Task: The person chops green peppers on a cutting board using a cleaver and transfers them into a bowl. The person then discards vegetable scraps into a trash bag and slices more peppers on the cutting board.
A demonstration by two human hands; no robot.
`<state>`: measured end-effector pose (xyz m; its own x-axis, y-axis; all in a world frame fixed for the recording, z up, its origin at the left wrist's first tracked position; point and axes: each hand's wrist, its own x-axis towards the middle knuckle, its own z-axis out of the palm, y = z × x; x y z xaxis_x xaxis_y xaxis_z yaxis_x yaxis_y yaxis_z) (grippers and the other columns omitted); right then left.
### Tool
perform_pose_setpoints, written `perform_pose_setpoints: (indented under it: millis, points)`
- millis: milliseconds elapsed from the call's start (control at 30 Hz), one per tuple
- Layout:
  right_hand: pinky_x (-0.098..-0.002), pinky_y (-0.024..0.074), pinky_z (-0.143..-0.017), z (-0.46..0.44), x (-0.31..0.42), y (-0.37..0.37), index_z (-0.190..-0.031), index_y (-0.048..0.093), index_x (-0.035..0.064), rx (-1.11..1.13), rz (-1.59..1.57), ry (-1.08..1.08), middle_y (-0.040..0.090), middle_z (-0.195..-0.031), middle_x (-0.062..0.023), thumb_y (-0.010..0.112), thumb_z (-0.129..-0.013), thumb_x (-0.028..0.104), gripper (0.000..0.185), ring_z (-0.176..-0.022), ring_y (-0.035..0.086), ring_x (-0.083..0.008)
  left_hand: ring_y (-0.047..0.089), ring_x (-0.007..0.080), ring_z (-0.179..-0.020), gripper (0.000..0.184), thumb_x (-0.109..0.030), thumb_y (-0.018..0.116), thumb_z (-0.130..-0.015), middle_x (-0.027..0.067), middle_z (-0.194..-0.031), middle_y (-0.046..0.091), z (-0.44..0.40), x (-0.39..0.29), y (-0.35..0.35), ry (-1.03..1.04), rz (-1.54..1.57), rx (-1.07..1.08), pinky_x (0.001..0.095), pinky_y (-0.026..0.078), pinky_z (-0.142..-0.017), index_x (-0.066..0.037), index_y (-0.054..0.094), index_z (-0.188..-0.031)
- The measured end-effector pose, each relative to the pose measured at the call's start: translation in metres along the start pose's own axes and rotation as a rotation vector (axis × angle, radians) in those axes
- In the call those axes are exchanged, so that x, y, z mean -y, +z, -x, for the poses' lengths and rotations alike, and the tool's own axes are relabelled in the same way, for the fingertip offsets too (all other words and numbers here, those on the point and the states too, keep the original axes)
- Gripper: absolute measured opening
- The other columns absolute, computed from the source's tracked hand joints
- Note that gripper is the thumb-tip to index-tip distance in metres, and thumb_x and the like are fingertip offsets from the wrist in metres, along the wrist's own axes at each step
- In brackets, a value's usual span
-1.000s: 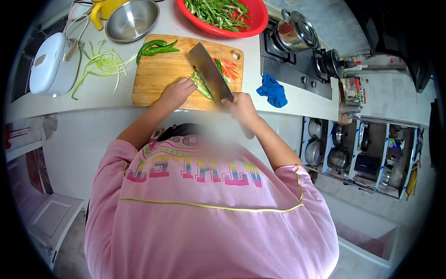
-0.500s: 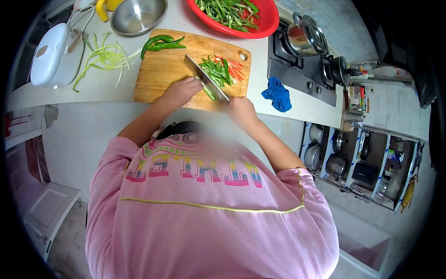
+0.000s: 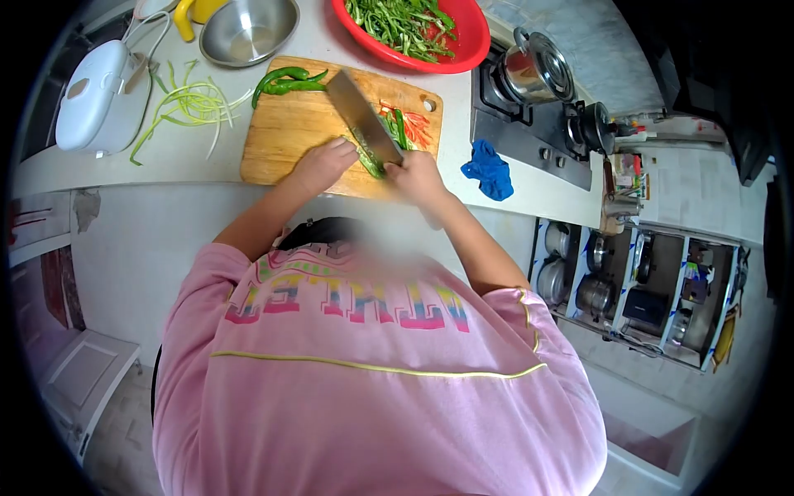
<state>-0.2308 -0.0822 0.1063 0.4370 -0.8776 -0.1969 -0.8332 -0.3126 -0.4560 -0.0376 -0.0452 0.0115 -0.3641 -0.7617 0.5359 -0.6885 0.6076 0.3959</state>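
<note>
A wooden cutting board [image 3: 281, 136] lies at the counter's front edge. My right hand [image 3: 420, 176] is closed around the handle of a cleaver [image 3: 361, 114], whose broad blade is tilted over the board. My left hand [image 3: 325, 164] rests on the board with curled fingers pressed at the end of a green chili piece [image 3: 369, 164] beside the blade. Sliced green chili [image 3: 400, 128] shows past the blade, which covers part of the pile. Red strips [image 3: 416, 124] lie right of it. Whole green chilies [image 3: 285, 81] sit at the board's far left corner.
Beyond the board are a steel bowl [image 3: 248, 37] and a red basin [image 3: 477, 54] of cut greens. Pale green stems [image 3: 190, 106] and a white appliance [image 3: 93, 103] are at left. A blue cloth [image 3: 490, 170] and a stove [image 3: 529, 124] with pots stand right.
The cleaver has lifted slightly and its blade has tilted, showing more of its face and covering more of the sliced chili. My right hand has turned with it; my left hand stays nearly still.
</note>
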Motion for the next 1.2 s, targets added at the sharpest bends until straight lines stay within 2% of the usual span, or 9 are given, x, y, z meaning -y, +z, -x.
perform_pose_setpoints:
  millis: [67, 100, 200, 300, 433, 700, 933, 1133, 1200]
  points:
    - [-0.0421, 0.0505, -0.061, 0.010, -0.022, 0.001, -0.078, 0.061, -0.0064, -0.137, -0.232, -0.070, 0.060, -0.066, -0.0250, 0.063, -0.078, 0.016, 0.023, -0.064, 0.063, -0.0352, 0.054, 0.0205, -0.081, 0.010, -0.006, 0.052, -0.072, 0.0037, -0.082, 0.051, 0.003, -0.001, -0.001, -0.021, -0.014, -0.012, 0.0304, 0.050, -0.065, -0.007, 0.055, -0.082]
    - [-0.0321, 0.0457, -0.055, 0.015, -0.020, -0.005, -0.083, 0.062, -0.0040, -0.068, -0.314, 0.085, 0.060, -0.061, -0.0112, 0.064, -0.080, 0.016, 0.020, -0.055, 0.057, -0.0171, 0.054, 0.0205, -0.081, 0.010, -0.006, 0.052, -0.072, 0.0037, -0.082, 0.051, 0.003, -0.002, -0.003, -0.035, -0.019, -0.016, 0.0304, 0.050, -0.065, -0.007, 0.054, -0.081]
    - [-0.0310, 0.0443, -0.053, 0.027, -0.008, -0.025, -0.085, 0.062, -0.0033, -0.026, -0.330, 0.231, 0.058, -0.058, -0.0078, 0.064, -0.081, 0.016, 0.020, -0.054, 0.054, -0.0133, 0.054, 0.0203, -0.082, 0.010, -0.006, 0.052, -0.072, 0.0036, -0.081, 0.051, 0.002, -0.004, -0.006, -0.049, -0.032, -0.034, 0.0306, 0.050, -0.064, -0.008, 0.055, -0.081]
    - [-0.0415, 0.0498, -0.059, 0.036, -0.003, -0.034, -0.078, 0.062, -0.0041, 0.053, -0.271, 0.192, 0.059, -0.061, -0.0213, 0.063, -0.080, 0.020, 0.024, -0.061, 0.063, -0.0326, 0.055, 0.0201, -0.082, 0.011, -0.007, 0.053, -0.073, 0.0035, -0.081, 0.051, 0.001, -0.005, -0.006, -0.067, -0.048, -0.038, 0.0306, 0.050, -0.064, -0.008, 0.056, -0.082]
    - [-0.0450, 0.0497, -0.063, 0.043, -0.012, -0.020, -0.069, 0.063, -0.0016, 0.112, 0.088, 0.103, 0.059, -0.064, -0.0230, 0.065, -0.077, 0.023, 0.026, -0.066, 0.061, -0.0392, 0.055, 0.0200, -0.083, 0.013, -0.007, 0.052, -0.073, 0.0033, -0.082, 0.052, 0.000, -0.009, -0.011, -0.029, -0.046, -0.016, 0.0305, 0.050, -0.066, -0.008, 0.057, -0.086]
    - [-0.0449, 0.0507, -0.068, 0.036, -0.003, -0.019, -0.070, 0.065, 0.0000, 0.183, 0.190, 0.051, 0.062, -0.069, -0.0227, 0.063, -0.075, 0.017, 0.018, -0.070, 0.062, -0.0382, 0.058, 0.0194, -0.089, 0.026, -0.005, 0.055, -0.072, 0.0030, -0.096, 0.060, 0.003, -0.003, -0.007, 0.037, -0.005, 0.059, 0.0287, 0.051, -0.072, -0.006, 0.061, -0.097]
    - [-0.0452, 0.0510, -0.070, 0.016, -0.002, -0.015, -0.070, 0.065, -0.0019, 0.277, 0.253, -0.062, 0.062, -0.070, -0.0237, 0.059, -0.073, 0.012, 0.015, -0.072, 0.062, -0.0395, 0.058, 0.0205, -0.088, 0.026, -0.005, 0.055, -0.072, 0.0043, -0.096, 0.061, 0.003, 0.000, -0.003, 0.007, 0.022, 0.081, 0.0289, 0.051, -0.072, -0.006, 0.062, -0.097]
    - [-0.0460, 0.0510, -0.068, -0.008, 0.010, 0.003, -0.073, 0.066, -0.0014, 0.195, 0.252, -0.031, 0.062, -0.071, -0.0246, 0.060, -0.073, 0.014, 0.017, -0.073, 0.063, -0.0396, 0.057, 0.0201, -0.086, 0.021, -0.005, 0.055, -0.072, 0.0042, -0.090, 0.059, -0.001, 0.004, 0.000, 0.070, 0.039, 0.054, 0.0289, 0.051, -0.070, -0.006, 0.061, -0.092]
    - [-0.0405, 0.0506, -0.055, -0.006, -0.013, -0.002, -0.082, 0.065, -0.0027, 0.115, 0.027, -0.023, 0.061, -0.062, -0.0215, 0.062, -0.078, 0.017, 0.020, -0.057, 0.063, -0.0319, 0.056, 0.0199, -0.085, 0.019, -0.007, 0.053, -0.072, 0.0031, -0.086, 0.056, 0.001, 0.002, -0.001, 0.075, 0.016, 0.103, 0.0291, 0.050, -0.071, -0.006, 0.059, -0.090]
